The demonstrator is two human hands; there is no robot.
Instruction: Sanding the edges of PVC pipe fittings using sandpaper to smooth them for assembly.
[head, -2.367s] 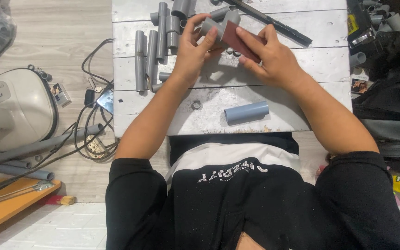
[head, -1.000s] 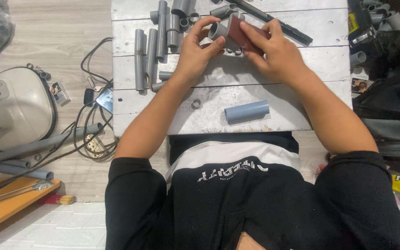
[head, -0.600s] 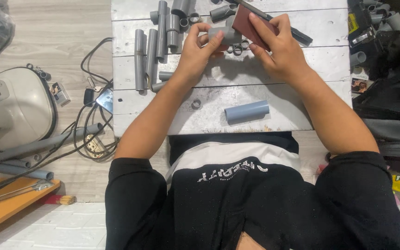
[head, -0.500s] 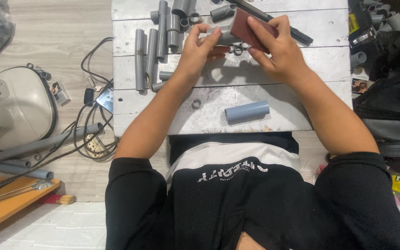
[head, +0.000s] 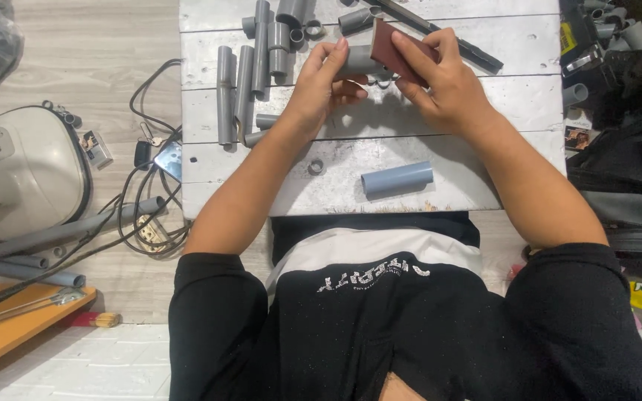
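While the left hand (head: 319,85) grips a short grey plastic pipe piece (head: 358,61) above the white wooden table (head: 484,104), the pipe's long side runs left to right. Its right end goes under a reddish-brown sheet of sandpaper (head: 393,46). The right hand (head: 440,83) has its fingers (head: 410,46) pressed on that sheet. Both hands touch the pipe area; 1 more grey pipe (head: 397,179) lies nearer the body.

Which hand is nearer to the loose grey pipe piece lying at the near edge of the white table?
Right, by a small margin. The right hand is above the loose grey pipe piece, holding reddish-brown sandpaper. The left hand is up and to its left, gripping another short grey pipe.
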